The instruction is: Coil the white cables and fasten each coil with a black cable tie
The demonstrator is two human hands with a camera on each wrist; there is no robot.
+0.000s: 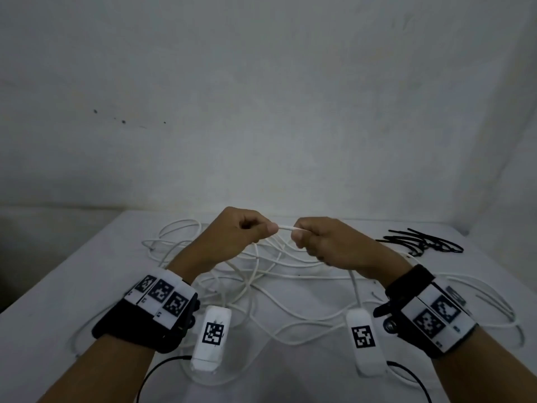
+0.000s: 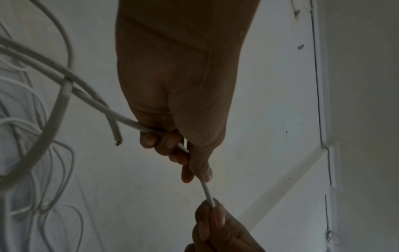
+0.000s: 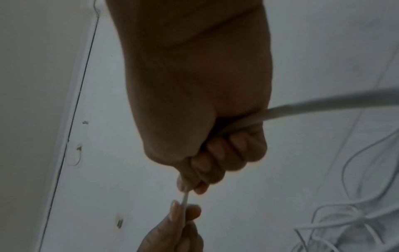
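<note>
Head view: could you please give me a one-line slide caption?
Both hands, left hand and right hand, pinch one white cable above the tangle.

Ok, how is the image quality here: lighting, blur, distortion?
Head view: dim and flat, wide-angle bend at the table edges, yet the cable ties read clearly. Left wrist view: left hand a dark silhouette, near cable blurred. Right wrist view: right hand underlit, cable soft.

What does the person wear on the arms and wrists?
No sleeves: both forearms are bare. The left wrist and right wrist each carry a black strap with white blocks bearing square black-and-white markers. A white capsule-shaped unit with one marker hangs beside each wrist, with a thin black cable leading off.
</note>
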